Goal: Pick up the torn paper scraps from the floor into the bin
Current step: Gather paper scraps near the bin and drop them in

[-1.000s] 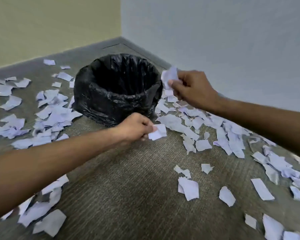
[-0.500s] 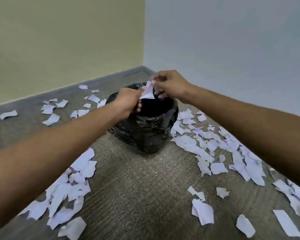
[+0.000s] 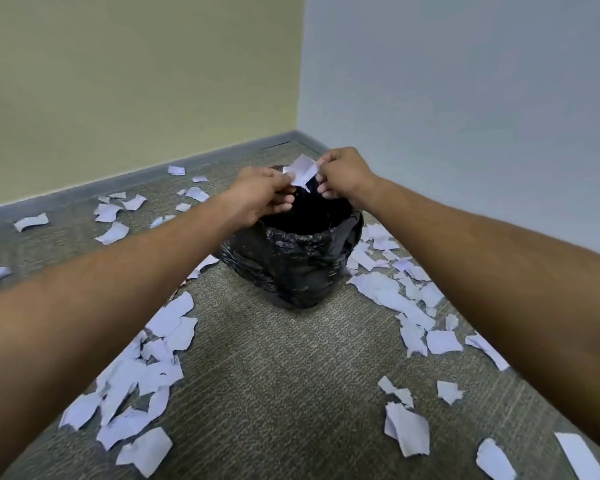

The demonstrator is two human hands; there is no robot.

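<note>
A scrap is pinched between the left hand and the right hand, each grip closed on it, directly above the open mouth of the bin. It is held there, it is judged, so that it will fall inside the black liner once released. The scrap is seen as pale, thin, ragged-edged and slightly curled. Many more scraps are left scattered over the floor on both sides of the bin.
</note>
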